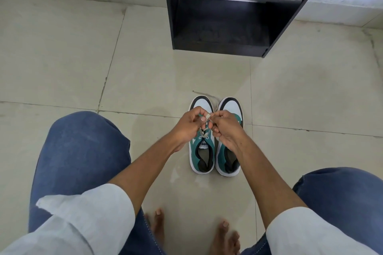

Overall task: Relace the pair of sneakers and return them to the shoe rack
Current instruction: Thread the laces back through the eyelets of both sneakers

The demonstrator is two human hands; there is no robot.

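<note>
The lacing step is in hand: left hand [187, 125] and right hand [224, 128], fingers curled, pinch the lace [205, 128] over the left sneaker [202, 151] (its mate [228, 161] touching, right). Next likely: threading upper eyelets; rack [223, 16] waits beyond.

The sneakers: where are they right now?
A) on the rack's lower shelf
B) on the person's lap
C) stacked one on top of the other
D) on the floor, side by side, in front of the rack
D: both sneakers stand side by side on the tiled floor, short of the black rack, while the left hand and right hand work a lace over them.
</note>
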